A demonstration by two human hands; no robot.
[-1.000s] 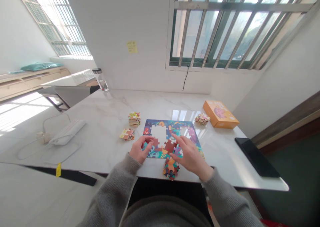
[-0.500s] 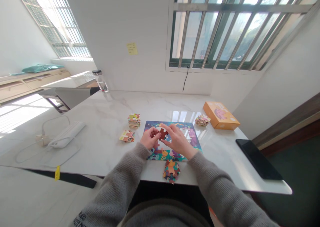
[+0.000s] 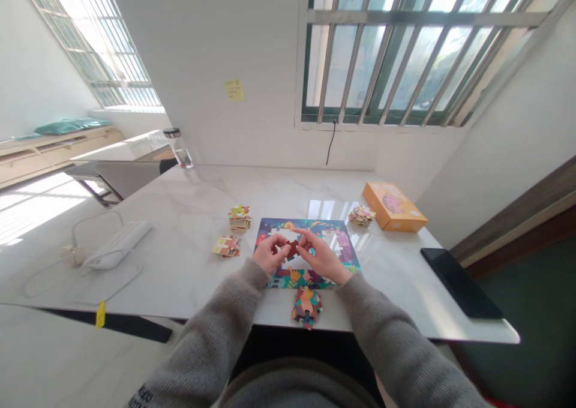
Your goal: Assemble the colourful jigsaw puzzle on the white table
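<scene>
A dark reddish-brown jigsaw piece (image 3: 292,249) is held over the middle of a colourful puzzle board (image 3: 265,223). My left hand (image 3: 270,254) pinches its left side between thumb and fingers. From the other side, the thumb and fingers of my right hand (image 3: 323,258) close on the piece's right edge. Patterned border sections fill the board's rim, and white areas show inside; my hands cover part of it. Just below the board lies a pile of puzzle pieces (image 3: 306,306) with an orange figure on top.
Left of the board are a stack of pieces (image 3: 240,218) and a low spread of pieces (image 3: 227,246). Another pile (image 3: 361,216) sits by an orange box (image 3: 394,207). A black tablet-like slab (image 3: 459,283) lies right; a white power strip (image 3: 117,246) and bottle (image 3: 179,149) stand left.
The right fingers have come down from above the piece and closed on its right side. The brown piece now appears tilted and lower. The whole view has shifted slightly.
</scene>
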